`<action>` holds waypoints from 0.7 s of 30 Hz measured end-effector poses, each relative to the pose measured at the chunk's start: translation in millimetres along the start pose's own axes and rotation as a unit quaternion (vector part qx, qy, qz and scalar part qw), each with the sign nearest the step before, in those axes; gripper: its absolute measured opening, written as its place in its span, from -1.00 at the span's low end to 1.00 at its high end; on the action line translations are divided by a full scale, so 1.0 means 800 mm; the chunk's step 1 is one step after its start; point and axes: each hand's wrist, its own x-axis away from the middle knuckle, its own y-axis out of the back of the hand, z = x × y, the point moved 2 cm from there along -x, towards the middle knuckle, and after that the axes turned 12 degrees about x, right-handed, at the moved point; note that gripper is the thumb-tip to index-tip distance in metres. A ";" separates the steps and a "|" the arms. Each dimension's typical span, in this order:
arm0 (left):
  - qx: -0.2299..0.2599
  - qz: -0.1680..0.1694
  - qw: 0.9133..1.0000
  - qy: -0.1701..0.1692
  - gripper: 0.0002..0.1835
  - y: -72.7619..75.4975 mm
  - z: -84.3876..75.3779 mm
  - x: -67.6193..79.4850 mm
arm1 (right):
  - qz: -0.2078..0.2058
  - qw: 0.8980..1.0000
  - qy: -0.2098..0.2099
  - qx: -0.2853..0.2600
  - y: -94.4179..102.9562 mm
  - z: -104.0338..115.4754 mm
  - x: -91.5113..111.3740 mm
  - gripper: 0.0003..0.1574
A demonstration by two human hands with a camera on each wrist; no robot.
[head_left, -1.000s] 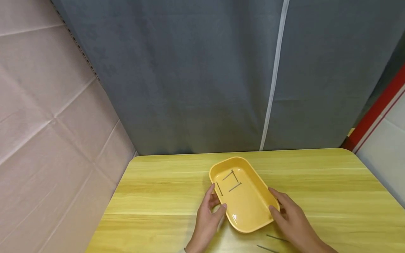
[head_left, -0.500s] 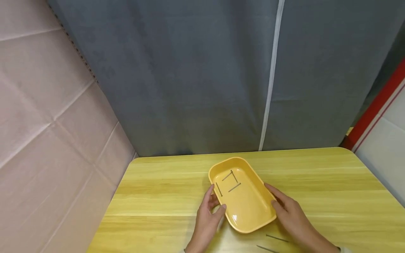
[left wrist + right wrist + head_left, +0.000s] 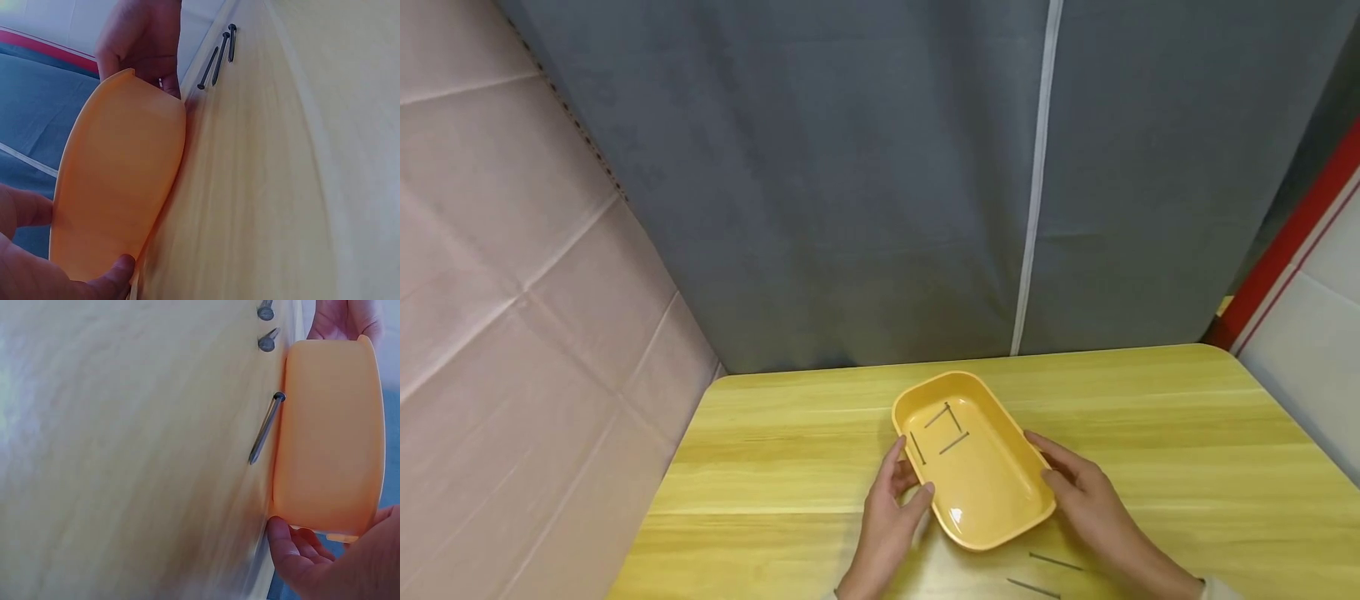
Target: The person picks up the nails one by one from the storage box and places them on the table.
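In the head view, a dark grey curtain [image 3: 820, 192] fills the top and centre of the frame, with a pale vertical strip [image 3: 1036, 175] running down it right of centre. A pinkish, creased covering [image 3: 482, 375] takes up the left side, meeting the curtain along a dotted edge [image 3: 560, 104] at upper left. On the right, a red band [image 3: 1292, 237] slants beside a white panel [image 3: 1322, 350] marked by a thin red line. Across the bottom lies a yellow wood-grain surface [image 3: 760, 467] with rounded far corners

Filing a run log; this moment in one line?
left hand: holds tray; right hand: holds tray; tray: four nails inside; table: three nails
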 end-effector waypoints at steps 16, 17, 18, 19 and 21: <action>-0.180 -0.053 0.973 -0.135 -0.49 0.021 -0.041 -0.014 | -0.005 1.000 -0.022 -0.014 0.000 0.003 -0.001 -0.41; -0.195 -0.063 0.967 -0.150 -0.53 0.021 -0.046 -0.016 | -0.005 1.000 -0.024 -0.013 0.000 0.003 -0.001 -0.41; -0.211 -0.070 0.961 -0.164 -0.58 0.021 -0.049 -0.017 | -0.006 1.000 -0.025 -0.011 0.000 0.003 -0.001 -0.41; -0.227 -0.075 0.955 -0.177 -0.62 0.020 -0.053 -0.019 | -0.007 1.000 -0.027 -0.010 0.000 0.003 -0.001 -0.41; -0.256 -0.073 0.943 -0.202 -0.69 0.016 -0.058 -0.022 | -0.007 0.999 -0.030 -0.010 0.000 0.003 -0.001 -0.41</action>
